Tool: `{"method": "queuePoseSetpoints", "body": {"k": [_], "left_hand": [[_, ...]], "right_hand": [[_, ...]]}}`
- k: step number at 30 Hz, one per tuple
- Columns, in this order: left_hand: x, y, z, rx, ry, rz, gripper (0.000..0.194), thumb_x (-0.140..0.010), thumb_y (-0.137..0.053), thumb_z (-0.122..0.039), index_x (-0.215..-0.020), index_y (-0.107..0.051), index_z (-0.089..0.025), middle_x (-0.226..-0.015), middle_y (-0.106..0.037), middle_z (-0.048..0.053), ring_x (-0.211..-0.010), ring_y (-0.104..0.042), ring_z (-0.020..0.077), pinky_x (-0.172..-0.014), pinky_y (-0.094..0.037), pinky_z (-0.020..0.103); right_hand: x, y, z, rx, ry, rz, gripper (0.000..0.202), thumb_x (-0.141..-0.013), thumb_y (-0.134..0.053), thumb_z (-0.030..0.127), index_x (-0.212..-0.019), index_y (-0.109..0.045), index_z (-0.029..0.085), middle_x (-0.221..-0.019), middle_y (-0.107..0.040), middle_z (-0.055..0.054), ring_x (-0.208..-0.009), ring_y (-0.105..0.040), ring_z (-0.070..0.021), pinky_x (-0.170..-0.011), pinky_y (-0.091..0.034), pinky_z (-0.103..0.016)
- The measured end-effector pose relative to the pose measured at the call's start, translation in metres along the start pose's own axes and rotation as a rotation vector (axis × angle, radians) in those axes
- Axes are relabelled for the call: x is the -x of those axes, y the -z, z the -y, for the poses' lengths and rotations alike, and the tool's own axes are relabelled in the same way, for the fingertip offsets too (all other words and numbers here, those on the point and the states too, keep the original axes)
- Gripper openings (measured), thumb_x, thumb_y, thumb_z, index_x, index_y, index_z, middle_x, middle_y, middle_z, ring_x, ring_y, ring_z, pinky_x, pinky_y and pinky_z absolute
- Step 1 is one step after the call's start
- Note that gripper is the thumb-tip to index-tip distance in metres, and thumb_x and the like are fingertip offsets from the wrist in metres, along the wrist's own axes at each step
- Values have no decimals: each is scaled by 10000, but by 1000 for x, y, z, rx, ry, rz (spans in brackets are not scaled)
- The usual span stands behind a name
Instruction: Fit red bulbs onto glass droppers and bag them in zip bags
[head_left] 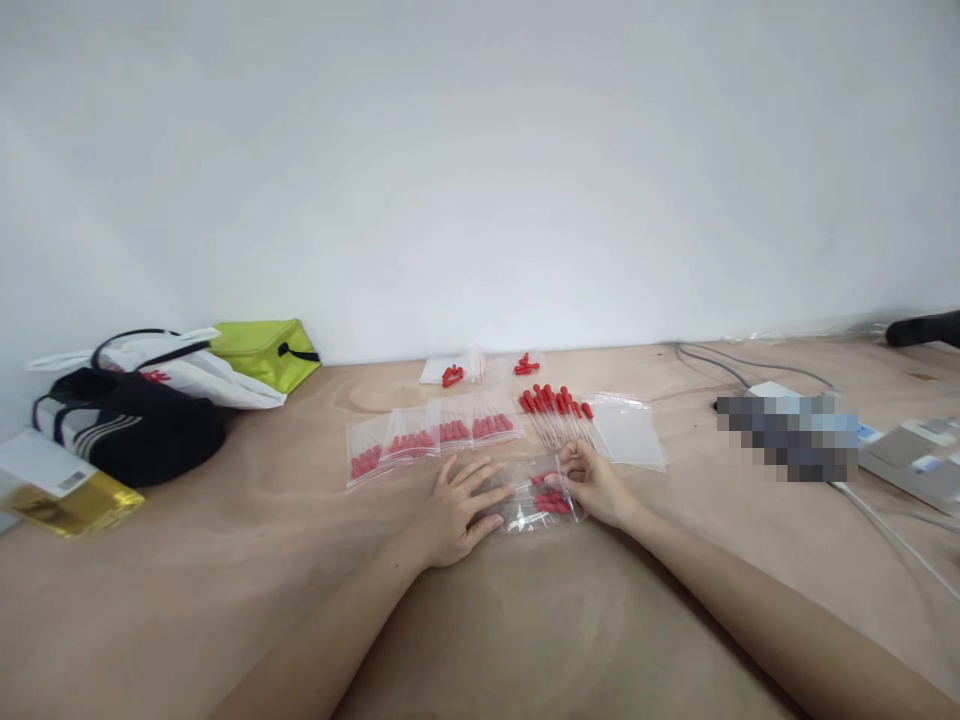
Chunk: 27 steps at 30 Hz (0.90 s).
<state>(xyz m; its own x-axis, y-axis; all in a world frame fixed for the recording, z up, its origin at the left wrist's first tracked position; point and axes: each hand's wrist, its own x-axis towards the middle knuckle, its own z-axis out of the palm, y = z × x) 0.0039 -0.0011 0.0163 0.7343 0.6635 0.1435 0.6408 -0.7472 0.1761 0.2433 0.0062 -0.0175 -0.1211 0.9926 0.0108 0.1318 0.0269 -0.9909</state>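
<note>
A clear plastic zip bag (523, 512) lies flat on the table between my hands, with several red-bulbed droppers (553, 503) at its right end. My left hand (459, 512) rests on the table with its fingers spread, and its fingertips touch the bag's left end. At the bag's right edge, my right hand (592, 482) is closed in a pinch on the plastic, close to a red bulb. Just beyond it lies a loose pile of droppers (551, 402), red bulbs pointing away from me. Overlapping filled zip bags (421, 428) form a row behind my left hand.
Flat zip bags (630, 432) lie right of the pile. Small red pieces (452, 376) sit on bags near the wall. A black bag (142, 425) and a lime-green bag (262, 350) stand left. Cables (892, 530) and a blurred object (787, 437) lie right.
</note>
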Motion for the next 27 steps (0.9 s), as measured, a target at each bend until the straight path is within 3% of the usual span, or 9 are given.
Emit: {"method": "queuePoseSetpoints", "body": {"k": [5, 10, 17, 21, 27], "left_hand": [[0, -1, 1, -50, -112, -26, 358, -897, -346, -339, -1253, -382, -357, -1327, -406, -16, -1275, -248, 219, -1027, -5, 529], [1, -1, 1, 7, -72, 10, 360, -903, -330, -335, -1261, -368, -357, -1319, -416, -20, -1267, -270, 210, -1029, 4, 527], [1, 1, -1, 108, 15, 60, 386, -894, -340, -363, -1280, -330, -355, -1327, -405, -11, -1253, -303, 209, -1026, -53, 536], [1, 4, 1, 160, 1, 81, 431, -857, -416, -366, -1281, -339, -334, -1330, -401, 4, -1246, -318, 210, -1035, -89, 516], [0, 8, 2, 245, 31, 101, 441, -826, -465, -361, -1251, -372, -292, -1319, -416, 18, -1245, -324, 206, -1046, -86, 509]], "right_hand": [[-1, 4, 0, 42, -48, 38, 338, -624, -629, 440, -787, -467, 191, -573, -512, 47, -372, -416, -61, -294, -305, -177], [2, 13, 9, 25, -43, 177, 555, -573, -684, 349, -1052, -460, 181, -718, -603, 8, -426, -458, -56, -313, -308, -153], [2, 13, 5, -27, 14, 241, 678, -489, -761, 326, -1083, -458, 206, -820, -591, 10, -588, -525, -87, -518, -432, -217], [-3, 17, 2, 33, 20, 183, 587, -571, -712, 371, -1069, -465, 185, -799, -591, 3, -525, -472, -68, -504, -399, -222], [5, 21, 10, 15, 76, 373, 784, -538, -743, 310, -1215, -355, 237, -923, -582, -13, -753, -563, -138, -666, -439, -276]]}}
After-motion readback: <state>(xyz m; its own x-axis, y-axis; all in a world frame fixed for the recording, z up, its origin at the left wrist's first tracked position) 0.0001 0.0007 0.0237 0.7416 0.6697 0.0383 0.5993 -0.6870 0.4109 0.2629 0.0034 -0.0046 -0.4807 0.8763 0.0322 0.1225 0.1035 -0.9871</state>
